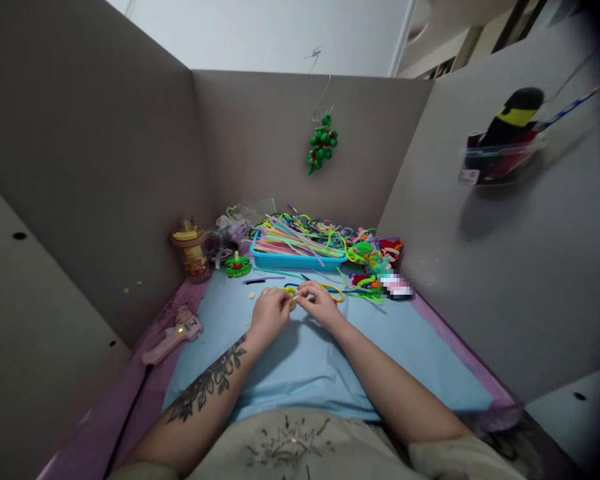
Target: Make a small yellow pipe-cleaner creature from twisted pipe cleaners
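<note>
My left hand (271, 310) and my right hand (321, 307) meet over the middle of the blue cloth (300, 360). Both are closed in a pinch on a small yellow fuzzy piece (293, 292), which looks like bent pipe cleaner. Fingertips cover much of it, and a pale bit shows between them. Just beyond my right hand is a yellow loop (337, 291) beside a dark blue strand. A small pale disc (251, 295) lies to the left of my left hand.
Behind the hands, a blue tray (300, 261) holds many pipe cleaners. A pink glue gun (175, 339) with a cord lies left, near a lidded cup (190, 250). A green fuzzy figure (238, 265) sits by the tray. Grey panels (290, 133) enclose three sides.
</note>
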{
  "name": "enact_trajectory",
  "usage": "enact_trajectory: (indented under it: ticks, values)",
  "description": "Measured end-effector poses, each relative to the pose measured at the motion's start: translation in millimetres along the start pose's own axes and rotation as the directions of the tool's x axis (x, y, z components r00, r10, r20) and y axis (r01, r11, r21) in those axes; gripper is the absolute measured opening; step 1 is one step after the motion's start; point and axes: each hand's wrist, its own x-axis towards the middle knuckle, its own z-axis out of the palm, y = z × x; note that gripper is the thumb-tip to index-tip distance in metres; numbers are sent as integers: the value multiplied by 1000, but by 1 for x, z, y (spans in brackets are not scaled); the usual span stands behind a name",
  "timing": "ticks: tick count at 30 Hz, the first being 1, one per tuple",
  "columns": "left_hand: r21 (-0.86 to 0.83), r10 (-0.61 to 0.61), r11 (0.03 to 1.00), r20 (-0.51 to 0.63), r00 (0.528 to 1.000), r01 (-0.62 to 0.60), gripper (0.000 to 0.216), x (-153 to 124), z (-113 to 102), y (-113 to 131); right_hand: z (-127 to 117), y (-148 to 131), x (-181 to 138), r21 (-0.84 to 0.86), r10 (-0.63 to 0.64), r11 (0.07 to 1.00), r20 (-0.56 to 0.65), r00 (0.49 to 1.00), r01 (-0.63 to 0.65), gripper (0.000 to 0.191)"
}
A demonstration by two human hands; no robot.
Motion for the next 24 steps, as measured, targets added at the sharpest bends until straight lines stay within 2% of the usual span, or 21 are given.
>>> enact_trajectory:
  ticks: [7, 11, 14, 18, 24]
  values:
    - [5, -2, 1000, -16, 1000, 2, 12, 0, -5, 3, 2, 3, -1, -37, -24, 999, 44, 999, 26, 11]
    - [-29, -28, 999, -47, 999, 27, 14, 1, -6, 4, 6, -1, -3, -92, -55, 994, -27, 998, 53, 14]
    - [-169, -128, 978, -42, 991, 120, 17, 2, -1, 3, 12, -4, -5, -57, -26, 998, -99, 995, 21, 15]
    - [-420, -284, 862, 62, 957, 284, 20, 3, 7, 2, 21, -4, -7, -64, -39, 998, -167, 985, 29, 14]
    - [-507, -330, 793, 108, 938, 338, 18, 3, 10, 4, 22, 2, -6, -214, -131, 973, -232, 964, 81, 19]
